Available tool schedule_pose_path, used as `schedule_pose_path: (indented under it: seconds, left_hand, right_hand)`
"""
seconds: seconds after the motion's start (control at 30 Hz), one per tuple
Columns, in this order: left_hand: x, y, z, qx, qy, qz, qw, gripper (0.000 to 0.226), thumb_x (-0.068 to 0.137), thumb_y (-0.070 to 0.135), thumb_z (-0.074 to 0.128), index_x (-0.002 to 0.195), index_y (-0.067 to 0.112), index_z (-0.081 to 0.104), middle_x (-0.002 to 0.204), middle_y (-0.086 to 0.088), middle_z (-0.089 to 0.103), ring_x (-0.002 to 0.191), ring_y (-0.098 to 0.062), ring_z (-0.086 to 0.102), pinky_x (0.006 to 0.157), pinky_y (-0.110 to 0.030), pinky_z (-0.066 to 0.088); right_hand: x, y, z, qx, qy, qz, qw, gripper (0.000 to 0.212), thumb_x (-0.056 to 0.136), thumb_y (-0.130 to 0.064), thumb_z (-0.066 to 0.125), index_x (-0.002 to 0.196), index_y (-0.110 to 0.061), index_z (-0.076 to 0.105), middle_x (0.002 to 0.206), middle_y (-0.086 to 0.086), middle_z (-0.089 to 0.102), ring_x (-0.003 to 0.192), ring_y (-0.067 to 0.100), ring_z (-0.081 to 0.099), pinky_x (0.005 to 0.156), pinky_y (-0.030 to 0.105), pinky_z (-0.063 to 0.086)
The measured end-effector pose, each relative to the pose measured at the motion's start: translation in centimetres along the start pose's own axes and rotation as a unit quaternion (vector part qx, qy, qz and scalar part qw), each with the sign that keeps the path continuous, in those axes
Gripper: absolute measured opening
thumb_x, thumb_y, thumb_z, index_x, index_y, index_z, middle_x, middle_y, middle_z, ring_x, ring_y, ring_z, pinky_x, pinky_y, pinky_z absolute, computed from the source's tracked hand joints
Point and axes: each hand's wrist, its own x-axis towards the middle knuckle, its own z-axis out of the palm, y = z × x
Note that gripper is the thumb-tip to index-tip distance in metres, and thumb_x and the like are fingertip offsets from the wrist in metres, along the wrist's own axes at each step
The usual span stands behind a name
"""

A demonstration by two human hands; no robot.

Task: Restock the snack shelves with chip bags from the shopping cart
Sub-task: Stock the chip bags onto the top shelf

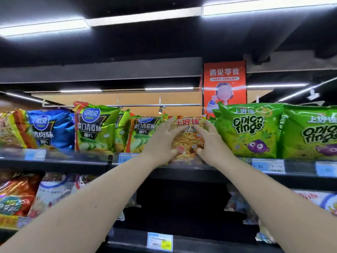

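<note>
An orange-and-yellow prawn cracker bag (187, 137) was held upright at the front of the top shelf (73, 159), gripped from both sides. The left hand (160, 143) was wrapped round the bag's left edge, its fingers spread up toward the top corner and its thumb pressed against the lower front. The right hand (212, 143) was set likewise on the right edge, fingers fanned over the printed face and thumb low on the front. The bag's bottom was seen at the shelf's front lip, though whether it rested there could not be told. It was placed between a green cucumber-flavour chip bag (140, 134) just to its left and a green onion rings bag (249, 130) just to its right. Farther left, another cucumber-flavour bag (96, 128) and a blue chip bag (49, 128) were stood upright in the same row. White price tags (268, 166) were fixed along the shelf's front rail. Behind the row, an orange banner (224, 84) was hung. On the shelf below, at the left, a red snack bag (16, 194) was displayed, partly blurred.
</note>
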Motion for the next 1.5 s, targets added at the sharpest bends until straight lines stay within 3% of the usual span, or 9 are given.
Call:
schedule_pose_path:
  seconds: [0.07, 0.2, 0.4, 0.6, 0.87, 1.03, 1.13, 1.3, 1.5]
  left_hand:
    - [0.7, -0.3, 0.1, 0.066, -0.032, 0.055, 0.996, 0.078, 0.088, 0.04, 0.068, 0.152, 0.04, 0.024, 0.164, 0.006, 0.01, 0.15, -0.015, 0.005, 0.118, -0.034, 0.002]
    - [2.0, -0.7, 0.6, 0.075, -0.08, 0.059, 0.992, 0.08, 0.088, 0.034, 0.07, 0.153, 0.036, 0.023, 0.163, 0.005, 0.016, 0.15, -0.016, 0.011, 0.12, -0.033, 0.009]
    - [3.6, -1.0, 1.0, 0.069, -0.072, 0.069, 0.993, 0.081, 0.08, 0.032, 0.078, 0.149, 0.028, 0.035, 0.156, 0.006, 0.034, 0.144, -0.017, 0.028, 0.118, -0.034, 0.021]
    - [4.4, -1.9, 1.5, 0.067, -0.082, 0.075, 0.992, 0.081, 0.078, 0.035, 0.079, 0.147, 0.026, 0.039, 0.153, 0.006, 0.038, 0.142, -0.015, 0.032, 0.117, -0.031, 0.023]
    - [3.0, -1.7, 0.4, 0.163, -0.016, 0.107, 0.981, 0.049, 0.091, 0.045, 0.061, 0.135, 0.027, 0.05, 0.14, 0.002, 0.05, 0.131, -0.021, 0.04, 0.109, -0.043, 0.029]
    - [0.6, 0.0, 0.5, 0.143, 0.042, 0.06, 0.987, 0.038, 0.091, 0.04, 0.056, 0.127, 0.029, 0.056, 0.129, 0.003, 0.055, 0.123, -0.022, 0.044, 0.101, -0.044, 0.03]
    - [-0.6, 2.3, 0.8, 0.105, 0.078, 0.056, 0.99, 0.029, 0.084, 0.033, 0.062, 0.112, 0.027, 0.065, 0.115, 0.002, 0.062, 0.113, -0.026, 0.051, 0.092, -0.044, 0.035]
    - [-1.4, 8.4, 2.2, 0.045, 0.1, 0.11, 0.988, 0.028, 0.077, 0.032, 0.068, 0.103, 0.023, 0.068, 0.104, -0.001, 0.066, 0.103, -0.029, 0.056, 0.086, -0.044, 0.037]
    - [-2.6, 19.0, 5.1, -0.06, 0.091, 0.152, 0.982, 0.026, 0.059, 0.026, 0.077, 0.084, 0.022, 0.07, 0.085, -0.002, 0.066, 0.086, -0.031, 0.06, 0.077, -0.044, 0.043]
  right_hand:
    - [0.6, 0.2, 0.1, -0.009, -0.018, -0.006, 1.0, 0.084, 0.084, -0.003, 0.067, 0.152, -0.03, 0.026, 0.162, -0.006, 0.002, 0.138, 0.022, 0.038, 0.099, 0.027, 0.041]
    - [1.8, 0.4, 0.5, -0.023, -0.033, 0.01, 0.999, 0.087, 0.081, 0.004, 0.066, 0.151, -0.031, 0.028, 0.162, -0.002, 0.005, 0.14, 0.022, 0.035, 0.095, 0.025, 0.041]
    - [3.7, 1.1, 1.9, -0.037, -0.032, 0.02, 0.999, 0.084, 0.077, 0.003, 0.069, 0.147, -0.027, 0.032, 0.157, 0.007, 0.017, 0.131, 0.029, 0.046, 0.1, 0.033, 0.046]
    - [4.2, 1.0, 2.3, -0.048, -0.026, 0.039, 0.998, 0.085, 0.076, -0.001, 0.074, 0.145, -0.03, 0.033, 0.152, 0.007, 0.022, 0.117, 0.028, 0.056, 0.089, 0.031, 0.051]
    - [1.7, -0.5, 0.8, -0.166, 0.025, -0.084, 0.982, 0.05, 0.089, -0.014, 0.062, 0.136, -0.017, 0.047, 0.145, 0.005, 0.036, 0.133, 0.025, 0.033, 0.106, 0.033, 0.035]
    - [-1.1, -1.3, 0.0, -0.284, 0.068, -0.173, 0.941, 0.029, 0.077, -0.007, 0.07, 0.106, -0.006, 0.062, 0.109, 0.013, 0.061, 0.1, 0.034, 0.056, 0.08, 0.044, 0.052]
    - [-3.6, -0.8, -1.2, -0.311, 0.098, -0.19, 0.926, 0.031, 0.065, -0.003, 0.074, 0.094, -0.006, 0.062, 0.093, 0.012, 0.062, 0.083, 0.034, 0.057, 0.064, 0.044, 0.053]
    - [-9.0, 1.0, -5.1, -0.376, 0.115, -0.118, 0.912, 0.026, 0.064, -0.006, 0.072, 0.088, -0.009, 0.062, 0.087, 0.008, 0.061, 0.079, 0.033, 0.058, 0.059, 0.039, 0.048]
    - [-17.4, 5.8, -11.9, -0.462, 0.049, 0.005, 0.885, 0.034, 0.061, -0.011, 0.078, 0.091, -0.01, 0.061, 0.086, 0.009, 0.061, 0.076, 0.033, 0.058, 0.058, 0.04, 0.049]
